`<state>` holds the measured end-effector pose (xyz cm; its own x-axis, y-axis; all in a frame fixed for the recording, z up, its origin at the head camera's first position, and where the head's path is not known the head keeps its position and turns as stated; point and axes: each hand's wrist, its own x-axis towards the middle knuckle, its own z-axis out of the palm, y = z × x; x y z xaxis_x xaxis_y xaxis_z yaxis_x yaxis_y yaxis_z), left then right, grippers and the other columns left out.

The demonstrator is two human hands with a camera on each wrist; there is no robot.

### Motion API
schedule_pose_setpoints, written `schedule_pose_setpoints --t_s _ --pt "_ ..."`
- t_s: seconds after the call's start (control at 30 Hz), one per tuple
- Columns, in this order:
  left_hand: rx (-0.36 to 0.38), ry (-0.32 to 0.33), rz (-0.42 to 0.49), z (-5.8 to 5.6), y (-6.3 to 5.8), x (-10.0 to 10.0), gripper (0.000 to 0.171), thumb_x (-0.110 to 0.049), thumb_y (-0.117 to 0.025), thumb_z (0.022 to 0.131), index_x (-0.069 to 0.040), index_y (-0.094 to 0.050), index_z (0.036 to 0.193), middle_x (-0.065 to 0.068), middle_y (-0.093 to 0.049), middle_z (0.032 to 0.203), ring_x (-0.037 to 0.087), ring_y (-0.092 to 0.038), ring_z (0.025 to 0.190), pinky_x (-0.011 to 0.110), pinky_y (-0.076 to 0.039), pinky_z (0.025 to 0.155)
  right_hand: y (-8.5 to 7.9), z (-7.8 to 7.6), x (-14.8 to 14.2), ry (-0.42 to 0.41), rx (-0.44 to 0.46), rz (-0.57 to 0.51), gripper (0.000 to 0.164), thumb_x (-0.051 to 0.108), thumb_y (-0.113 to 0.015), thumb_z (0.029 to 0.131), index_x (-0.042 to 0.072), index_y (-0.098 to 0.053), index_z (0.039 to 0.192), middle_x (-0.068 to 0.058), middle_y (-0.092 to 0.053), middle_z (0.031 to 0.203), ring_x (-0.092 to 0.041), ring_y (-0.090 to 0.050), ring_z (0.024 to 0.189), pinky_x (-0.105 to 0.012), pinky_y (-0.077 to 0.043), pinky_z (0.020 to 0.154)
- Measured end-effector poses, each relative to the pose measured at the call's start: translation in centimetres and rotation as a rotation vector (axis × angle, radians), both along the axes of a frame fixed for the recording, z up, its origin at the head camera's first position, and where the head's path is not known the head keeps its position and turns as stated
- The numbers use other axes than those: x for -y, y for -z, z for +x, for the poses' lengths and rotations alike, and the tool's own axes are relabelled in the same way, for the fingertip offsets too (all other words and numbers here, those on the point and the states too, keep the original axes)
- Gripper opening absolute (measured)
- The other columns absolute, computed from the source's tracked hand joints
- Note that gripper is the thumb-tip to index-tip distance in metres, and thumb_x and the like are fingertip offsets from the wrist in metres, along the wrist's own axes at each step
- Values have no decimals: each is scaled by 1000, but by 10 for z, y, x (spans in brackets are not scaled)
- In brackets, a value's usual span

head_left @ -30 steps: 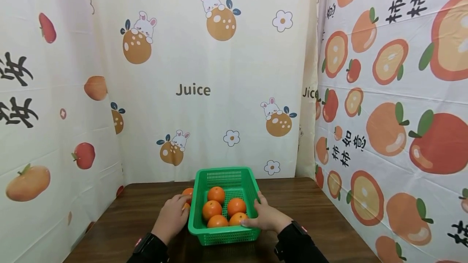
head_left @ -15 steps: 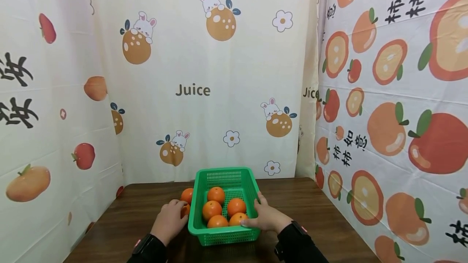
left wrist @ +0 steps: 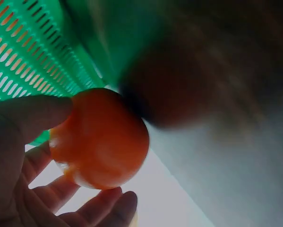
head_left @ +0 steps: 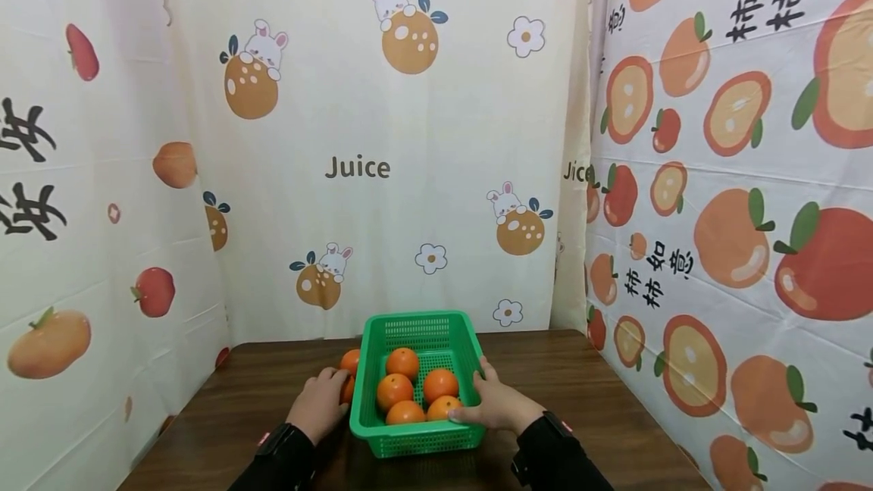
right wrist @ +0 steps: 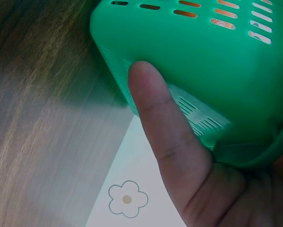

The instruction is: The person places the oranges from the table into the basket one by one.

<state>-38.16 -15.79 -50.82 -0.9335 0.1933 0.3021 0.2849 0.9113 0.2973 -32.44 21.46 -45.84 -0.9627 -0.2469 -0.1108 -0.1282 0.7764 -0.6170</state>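
Observation:
A green plastic basket with slotted walls stands on the table, holding several oranges. To its left, my left hand has its thumb and fingers round an orange close to the basket's outer wall. Only a small part of that orange shows in the head view. Just beyond it, another orange lies against the basket's left side. My right hand grips the basket's right rim, with the thumb over the edge near the front right orange. In the right wrist view a finger lies along the outer wall.
The dark brown wooden table runs back to a cream curtain printed with rabbits and fruit. Fruit-patterned cloths hang at the right and left sides. A dark, blurred round shape sits beside the held orange in the left wrist view.
My left hand has shifted slightly over the nearer orange and closed round it. The farther orange came into fuller view, then was partly covered again. The right hand and the basket stay put.

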Motion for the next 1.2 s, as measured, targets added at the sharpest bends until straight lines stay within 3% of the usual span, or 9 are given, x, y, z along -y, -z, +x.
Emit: schedule_pose_setpoints --t_s 0.17,0.3,0.37,0.57,0.63,0.73,1.0,1.2 --pt "-55 4 -32 2 2 0 48 -13 -88 87 -9 -70 131 14 -69 124 37 -67 104 56 -60 88 0 0 -1 -8 -1 -2 111 64 -79 89 -3 -34 164 -18 6 180 -47 -54 137 -64 -51 108" --pt "-81 6 -56 2 0 0 41 -13 -89 86 -13 -73 124 9 -70 116 31 -68 95 53 -60 83 0 0 -1 -13 12 -31 112 63 -80 88 -4 -32 165 -18 7 179 -35 -64 115 -51 -60 87" --pt "-82 8 -58 3 -1 -1 36 -14 -89 86 -14 -73 119 7 -69 109 28 -66 88 50 -59 78 0 0 -1 -17 14 -33 112 63 -80 88 -4 -32 165 -18 7 179 -33 -65 111 -48 -60 84" --pt "-53 8 -6 4 -3 -1 24 -19 -88 88 -14 -67 101 4 -56 93 21 -56 71 39 -52 63 1 -1 -2 -14 -5 17 111 65 -78 89 -3 -34 164 -17 5 180 -47 -54 138 -65 -49 109" --pt "-41 6 8 2 -3 -1 25 -20 -88 89 -14 -66 100 4 -54 92 20 -55 69 37 -51 62 1 -1 -2 -10 -7 20 110 65 -78 89 -3 -35 164 -17 4 180 -47 -53 139 -67 -48 110" --pt "-5 0 12 1 -5 0 26 -23 -87 90 -12 -69 105 6 -53 95 21 -54 71 38 -51 64 1 -1 -1 -7 -12 22 109 65 -78 89 -3 -35 164 -17 3 180 -47 -53 138 -68 -47 110" --pt "189 -24 34 5 -13 1 37 -31 -83 88 -14 -73 120 12 -52 109 30 -54 81 44 -50 70 -2 1 0 -2 -13 36 109 66 -77 90 -2 -35 164 -16 3 180 -50 -51 141 -71 -45 111" --pt "273 45 56 10 -7 3 42 -28 -85 85 -7 -69 117 14 -57 102 26 -55 82 43 -50 71 -1 1 0 3 -1 7 108 64 -78 89 -2 -35 164 -16 3 180 -52 -47 144 -72 -42 113"
